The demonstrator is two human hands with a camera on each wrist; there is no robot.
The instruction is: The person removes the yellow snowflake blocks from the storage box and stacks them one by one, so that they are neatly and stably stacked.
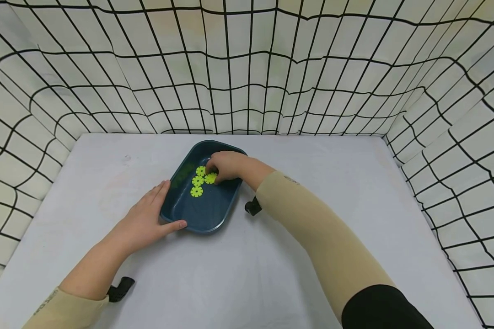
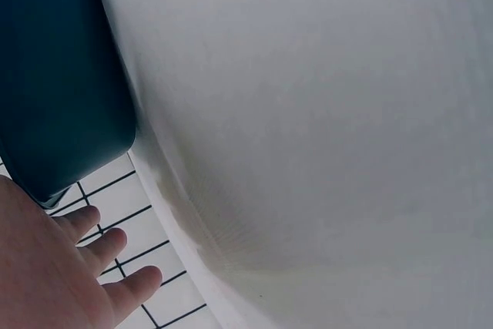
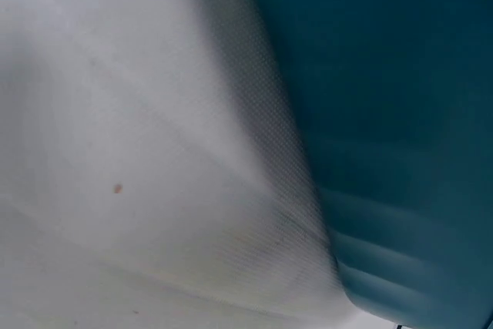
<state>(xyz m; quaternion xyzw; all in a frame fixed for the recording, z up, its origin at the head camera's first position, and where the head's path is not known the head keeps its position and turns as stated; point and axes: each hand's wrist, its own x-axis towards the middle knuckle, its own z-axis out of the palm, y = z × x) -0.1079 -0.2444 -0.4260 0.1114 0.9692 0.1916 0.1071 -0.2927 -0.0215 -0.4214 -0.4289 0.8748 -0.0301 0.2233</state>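
A dark teal tray [image 1: 203,214] stands on the white table, with several yellow-green notched discs [image 1: 196,191] lying inside it. My right hand [image 1: 227,165] reaches in over the tray's right wall, and its curled fingers and thumb pinch a notched disc [image 1: 209,178] beside the others. My left hand [image 1: 145,221] rests against the tray's near-left corner, fingers straight along the left wall and thumb at the front rim. In the left wrist view, the left hand [image 2: 54,267] has extended fingers next to the tray [image 2: 62,75]. The right wrist view shows the tray's outer wall [image 3: 393,129] but not the hand.
White cloth covers the table [image 1: 346,192]. Black netting [image 1: 247,68] hangs in front of pale walls at the back and both sides. A small black device [image 1: 253,206] sits under the right wrist, and another black device [image 1: 121,289] is at the left wrist.
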